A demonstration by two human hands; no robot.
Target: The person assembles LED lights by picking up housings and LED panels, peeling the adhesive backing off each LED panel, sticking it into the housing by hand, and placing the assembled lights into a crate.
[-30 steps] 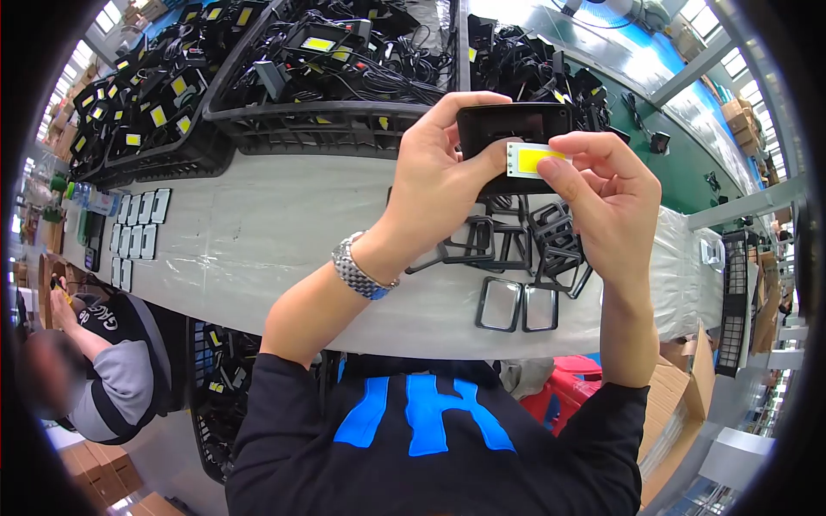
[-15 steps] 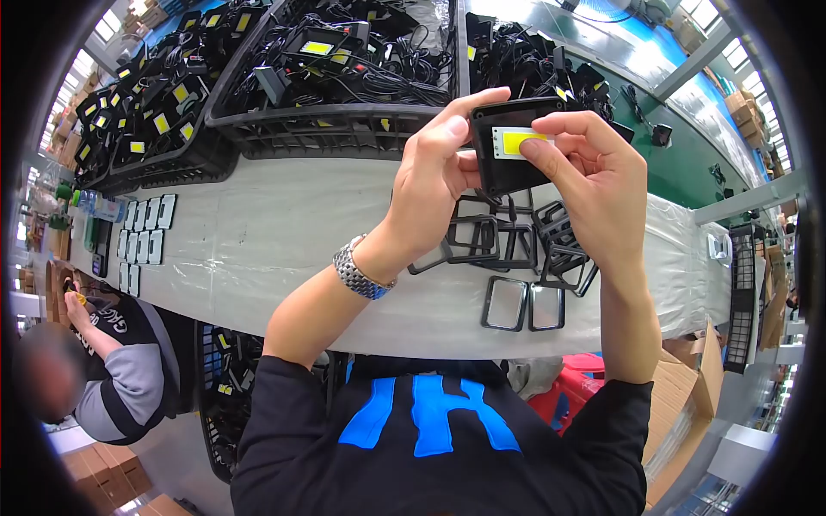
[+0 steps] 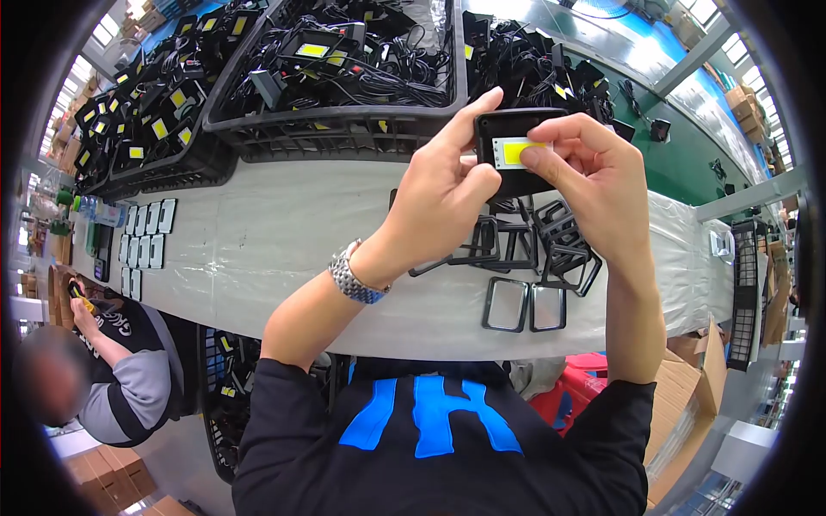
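My left hand [image 3: 443, 193] grips the left side of a black lamp housing [image 3: 518, 123], its thumb bent near the lower edge. In front of the housing is a white LED board [image 3: 513, 155] with a yellow panel. My right hand [image 3: 602, 185] pinches the right part of this board between thumb and forefinger; whether the board touches the housing's inside I cannot tell. Below the hands, several black frames [image 3: 564, 258] lie in a loose pile. Two frames with clear panes [image 3: 507, 304] lie side by side nearer to me.
Black crates [image 3: 344, 119] packed with lamps and cables line the back of the table [image 3: 258, 232]. Rows of silver plates [image 3: 144, 236] lie at the left, near a bottle. A co-worker [image 3: 138, 378] sits at the left. An open cardboard box [image 3: 680, 404] stands at the right.
The housing has tipped and dropped slightly. My left thumb has come forward to its lower left edge, while my right hand keeps its pinch on the LED board.
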